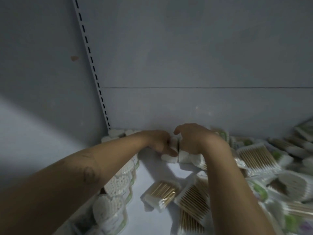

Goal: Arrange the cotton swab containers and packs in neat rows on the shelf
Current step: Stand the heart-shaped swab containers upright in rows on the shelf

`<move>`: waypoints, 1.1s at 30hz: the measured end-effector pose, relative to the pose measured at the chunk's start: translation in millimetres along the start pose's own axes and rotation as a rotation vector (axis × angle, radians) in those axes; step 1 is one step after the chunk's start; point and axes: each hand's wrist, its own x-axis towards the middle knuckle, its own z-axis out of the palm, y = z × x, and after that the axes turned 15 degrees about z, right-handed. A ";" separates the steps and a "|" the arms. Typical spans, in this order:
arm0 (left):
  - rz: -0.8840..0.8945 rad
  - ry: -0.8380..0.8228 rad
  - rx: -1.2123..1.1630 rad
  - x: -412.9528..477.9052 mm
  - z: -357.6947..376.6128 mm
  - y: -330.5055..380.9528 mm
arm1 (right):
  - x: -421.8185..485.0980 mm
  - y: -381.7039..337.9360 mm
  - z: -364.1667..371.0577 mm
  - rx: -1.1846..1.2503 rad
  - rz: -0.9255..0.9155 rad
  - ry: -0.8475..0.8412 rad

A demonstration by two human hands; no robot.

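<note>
White swab containers (169,157), touching side by side near the back of the shelf (157,175), are both gripped. The left hand (157,143) pinches one and the right hand (194,141) curls over the other. They are probably light, rigid and slick-wrapped, so hold them by the side walls. Wooden-stick packs (160,192) lie loose in front.

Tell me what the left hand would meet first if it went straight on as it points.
The left hand would probably meet the white container under its thumb; the right hand lies just beyond.
</note>
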 end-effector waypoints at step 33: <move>0.150 0.313 0.276 -45.9 -15.7 -45.9 | -4.4 4.1 -1.1 0.027 -0.049 -0.106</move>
